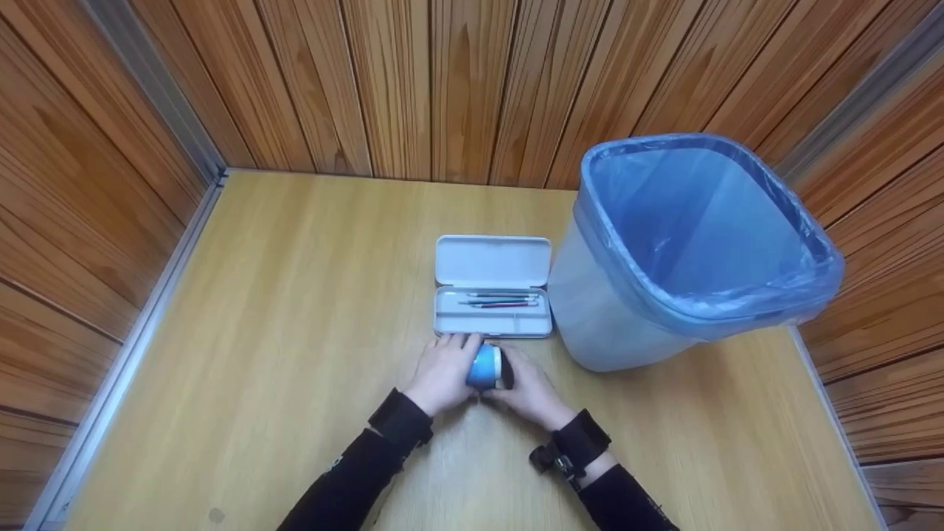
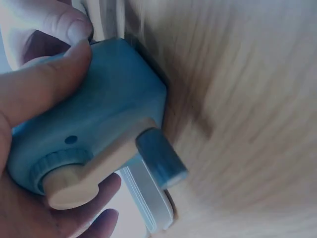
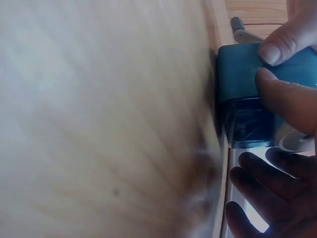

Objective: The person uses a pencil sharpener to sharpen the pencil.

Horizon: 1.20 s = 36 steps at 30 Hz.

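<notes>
A blue crank pencil sharpener (image 2: 119, 94) lies low over the table in front of a pencil case. My left hand (image 1: 442, 372) grips its body, thumb on one side and fingers round the other. The crank handle (image 2: 111, 151) with its blue knob points out past the left palm. At the opposite end, my right hand (image 1: 532, 391) spreads around the front, beside a dark see-through shavings drawer (image 3: 250, 121). Its thumb touches the sharpener near the drawer edge; the other fingers spread below, with a gap visible. Both thumbs nearly meet.
Just beyond the hands, the white pencil case (image 1: 493, 262) lies with its lid up, several pencils (image 1: 503, 300) inside. A large bin (image 1: 616, 317) lined with a blue bag (image 1: 708, 221) stands to the right. Wooden panels (image 1: 464, 88) wall in the table (image 1: 295, 295).
</notes>
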Available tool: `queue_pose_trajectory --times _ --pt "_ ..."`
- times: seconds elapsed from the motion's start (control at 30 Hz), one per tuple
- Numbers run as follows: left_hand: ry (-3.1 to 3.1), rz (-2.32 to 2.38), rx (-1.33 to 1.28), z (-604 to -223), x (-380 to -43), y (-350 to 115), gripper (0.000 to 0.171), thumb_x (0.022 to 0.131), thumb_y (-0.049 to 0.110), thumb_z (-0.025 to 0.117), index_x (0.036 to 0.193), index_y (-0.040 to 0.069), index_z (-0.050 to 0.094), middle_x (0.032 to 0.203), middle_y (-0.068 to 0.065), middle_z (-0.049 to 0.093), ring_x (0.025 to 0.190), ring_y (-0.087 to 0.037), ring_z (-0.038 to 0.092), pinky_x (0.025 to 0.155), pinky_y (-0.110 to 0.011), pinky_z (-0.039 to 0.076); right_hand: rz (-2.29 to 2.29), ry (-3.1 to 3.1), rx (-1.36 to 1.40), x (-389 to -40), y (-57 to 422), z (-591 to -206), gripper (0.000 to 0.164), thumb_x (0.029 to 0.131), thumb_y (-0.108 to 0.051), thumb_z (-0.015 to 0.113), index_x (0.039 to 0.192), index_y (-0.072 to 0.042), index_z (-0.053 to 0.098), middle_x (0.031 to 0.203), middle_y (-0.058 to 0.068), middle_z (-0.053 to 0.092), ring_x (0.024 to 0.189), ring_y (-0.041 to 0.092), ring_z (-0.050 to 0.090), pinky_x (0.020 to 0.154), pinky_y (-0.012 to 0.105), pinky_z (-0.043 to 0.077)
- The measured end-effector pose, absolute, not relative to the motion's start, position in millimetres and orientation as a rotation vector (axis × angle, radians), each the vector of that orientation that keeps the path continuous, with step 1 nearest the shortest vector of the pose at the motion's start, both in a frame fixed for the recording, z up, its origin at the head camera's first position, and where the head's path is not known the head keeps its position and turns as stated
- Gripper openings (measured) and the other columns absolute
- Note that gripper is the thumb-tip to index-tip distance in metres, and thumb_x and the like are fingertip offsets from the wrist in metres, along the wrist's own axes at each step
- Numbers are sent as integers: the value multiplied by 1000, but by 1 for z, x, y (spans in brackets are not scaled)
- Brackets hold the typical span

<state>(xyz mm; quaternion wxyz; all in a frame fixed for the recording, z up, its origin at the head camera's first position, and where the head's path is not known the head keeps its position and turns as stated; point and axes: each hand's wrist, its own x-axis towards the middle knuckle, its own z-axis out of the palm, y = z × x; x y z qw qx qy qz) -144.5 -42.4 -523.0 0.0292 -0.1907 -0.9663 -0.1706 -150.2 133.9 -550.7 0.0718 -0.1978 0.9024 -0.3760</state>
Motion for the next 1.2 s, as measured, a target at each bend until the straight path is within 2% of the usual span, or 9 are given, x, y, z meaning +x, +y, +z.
queue_pose_trajectory --times 0.3,0.7,0.83,1.0,1.2 --pt "-2887 -493 -565 -528 -141 -44 79 56 34 84 124 16 48 111 -11 55 98 -29 56 80 -42 45 -1190 2748 -558 -145 136 -550 75 70 -26 75 132 -2 41 133 16 49 123 33 46 105 50 33" --pt "-2821 -633 -526 -536 -128 -55 84 62 37 81 134 20 41 125 -13 48 109 -31 53 90 -47 42 -1194 2764 -553 -139 138 -550 66 76 -30 70 131 -6 42 130 15 51 119 30 50 102 47 37" --pt "-2808 -658 -510 -532 -122 -61 82 66 33 79 136 19 39 127 -14 49 112 -33 52 93 -48 41 -1238 2765 -600 -138 141 -549 64 77 -28 70 131 -6 43 128 15 53 116 30 52 100 47 39" --pt "-2782 -708 -465 -524 -118 -71 82 64 27 80 135 15 41 128 -17 49 114 -34 51 95 -50 39 -1294 2758 -598 -135 146 -547 64 77 -24 70 131 -5 42 128 16 52 116 31 52 100 49 38" --pt "-2718 -684 -425 -520 -120 -86 79 66 30 78 134 12 41 127 -20 50 114 -35 50 97 -52 37 -1278 2804 -569 -133 154 -543 64 78 -21 70 132 -3 41 130 16 51 119 31 50 102 50 36"
